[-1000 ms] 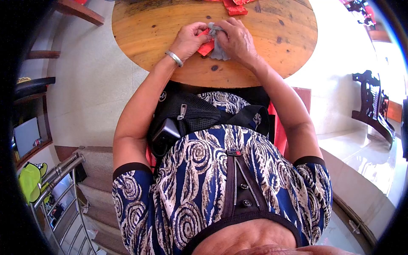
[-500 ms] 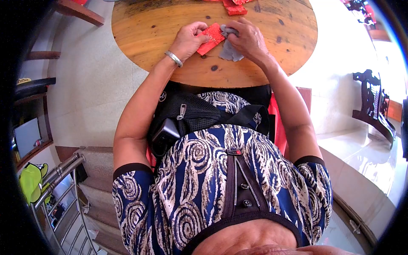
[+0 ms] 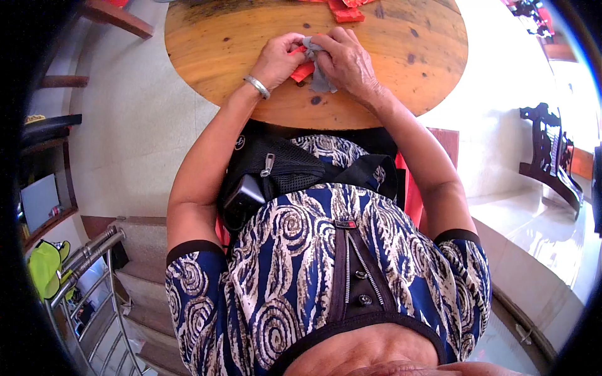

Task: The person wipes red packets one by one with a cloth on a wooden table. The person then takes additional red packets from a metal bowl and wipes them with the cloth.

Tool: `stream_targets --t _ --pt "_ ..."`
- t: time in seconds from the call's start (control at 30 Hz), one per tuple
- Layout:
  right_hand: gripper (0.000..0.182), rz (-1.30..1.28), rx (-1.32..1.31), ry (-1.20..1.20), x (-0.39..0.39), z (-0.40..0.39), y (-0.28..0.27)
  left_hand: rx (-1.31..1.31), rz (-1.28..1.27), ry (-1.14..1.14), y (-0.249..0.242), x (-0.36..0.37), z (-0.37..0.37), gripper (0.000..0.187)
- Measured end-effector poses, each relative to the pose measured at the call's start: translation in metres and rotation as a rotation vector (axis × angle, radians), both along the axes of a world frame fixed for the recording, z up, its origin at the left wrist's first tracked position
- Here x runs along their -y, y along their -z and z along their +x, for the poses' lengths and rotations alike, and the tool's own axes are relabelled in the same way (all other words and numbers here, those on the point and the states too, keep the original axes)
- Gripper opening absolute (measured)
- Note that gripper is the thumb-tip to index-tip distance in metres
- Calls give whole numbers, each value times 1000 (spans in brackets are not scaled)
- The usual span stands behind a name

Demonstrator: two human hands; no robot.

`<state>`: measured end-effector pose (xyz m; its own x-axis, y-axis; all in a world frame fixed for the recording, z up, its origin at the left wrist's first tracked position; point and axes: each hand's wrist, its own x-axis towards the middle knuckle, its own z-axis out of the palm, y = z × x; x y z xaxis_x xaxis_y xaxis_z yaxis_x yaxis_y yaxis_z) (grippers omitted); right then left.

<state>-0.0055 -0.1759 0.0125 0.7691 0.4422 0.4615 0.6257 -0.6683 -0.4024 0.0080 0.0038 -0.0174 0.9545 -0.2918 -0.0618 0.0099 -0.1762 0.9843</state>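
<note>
Over the round wooden table, my left hand pinches the left edge of a flat red packet with gold markings. My right hand is closed on a crumpled grey cloth, which lies across the packet's face and hides most of it. Part of the cloth hangs down below my right fingers. The two hands are close together, their fingertips almost meeting at the cloth.
More red packets lie at the table's far side. A dark carved wooden chair stands at the right. Down to the left are a metal stair railing and steps. A black bag rests at my waist.
My right hand has moved left with the grey cloth, from the packet's right edge to across its face. My left hand keeps its hold on the packet.
</note>
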Motion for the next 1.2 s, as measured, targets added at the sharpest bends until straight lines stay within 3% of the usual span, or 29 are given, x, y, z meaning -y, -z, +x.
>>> stream_targets --t 0.17,0.97,1.2 --pt "21 61 -26 112 0 5 1 36 46 -26 -1 2 -1 32" --pt "25 -89 -331 -118 49 14 -18 27 55 -28 2 0 -1 34" --pt "26 0 -524 -14 45 10 -33 11 66 -43 -1 0 -1 36"
